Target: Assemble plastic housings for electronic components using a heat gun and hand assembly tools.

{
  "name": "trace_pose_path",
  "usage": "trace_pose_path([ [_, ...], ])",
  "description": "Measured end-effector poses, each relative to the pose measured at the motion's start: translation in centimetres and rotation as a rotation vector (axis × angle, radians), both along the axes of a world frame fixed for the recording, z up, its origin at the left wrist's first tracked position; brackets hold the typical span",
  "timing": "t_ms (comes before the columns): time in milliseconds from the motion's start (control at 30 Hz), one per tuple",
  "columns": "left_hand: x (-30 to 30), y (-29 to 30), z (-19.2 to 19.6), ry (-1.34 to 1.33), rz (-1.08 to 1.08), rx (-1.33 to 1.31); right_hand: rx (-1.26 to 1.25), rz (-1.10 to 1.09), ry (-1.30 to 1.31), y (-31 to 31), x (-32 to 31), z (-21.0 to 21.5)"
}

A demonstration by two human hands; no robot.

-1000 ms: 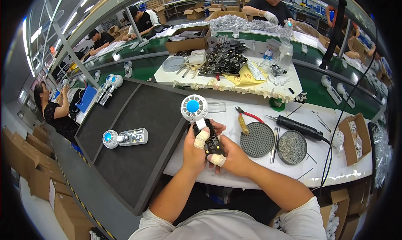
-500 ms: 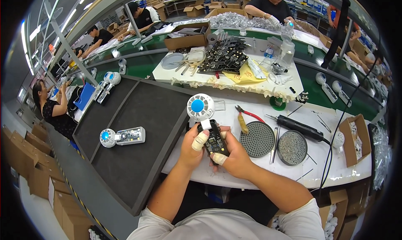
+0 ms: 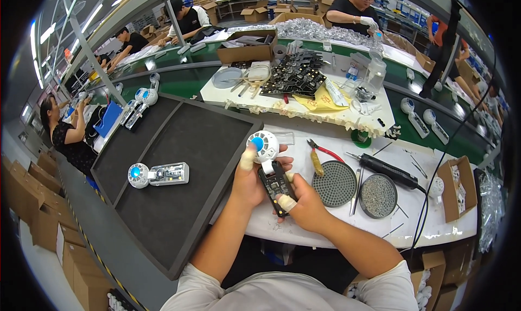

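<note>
**Two hands hold a little fan over the desk**

The left hand and the right hand meet in the middle, just above the white desk. Between them is a small fan. It has a round white head with a blue middle. Its handle is open, and a dark board shows inside.

The left hand's grip is clamped on the fan from the left side, with the thumb up by the round head. The right hand's grip is closed on the lower end of the handle. Some fingers have pale tape on them.

To the left lies a big dark tray. A second fan lies flat on it, well apart from the hands.

To the right of the hands sit two round dishes. The black dish is nearer. The grey dish is just beside it. Red pliers lie above the black dish. A black screwdriver with a cord lies above the grey dish.

Other people work at desks farther back.
</note>
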State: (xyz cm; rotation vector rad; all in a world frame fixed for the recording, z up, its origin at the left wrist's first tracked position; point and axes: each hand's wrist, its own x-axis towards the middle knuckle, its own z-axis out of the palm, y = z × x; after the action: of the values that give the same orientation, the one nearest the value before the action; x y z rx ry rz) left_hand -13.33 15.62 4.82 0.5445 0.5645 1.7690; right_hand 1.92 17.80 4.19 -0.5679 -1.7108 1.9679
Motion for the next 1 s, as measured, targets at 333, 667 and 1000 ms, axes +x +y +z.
trace_pose_path([
  [333,1.4,5.6,3.4,0.388,0.1,0.171,-0.113,-0.174,0.165,1.9,0.5,0.8],
  [667,0.3,6.6,0.0,0.132,-0.023,0.24,-0.006,-0.24,0.052,1.1,-0.4,-0.7],
  [1000,0.2,5.5,0.8,0.099,-0.101,0.141,0.02,-0.227,0.075,1.1,-0.4,-1.3],
])
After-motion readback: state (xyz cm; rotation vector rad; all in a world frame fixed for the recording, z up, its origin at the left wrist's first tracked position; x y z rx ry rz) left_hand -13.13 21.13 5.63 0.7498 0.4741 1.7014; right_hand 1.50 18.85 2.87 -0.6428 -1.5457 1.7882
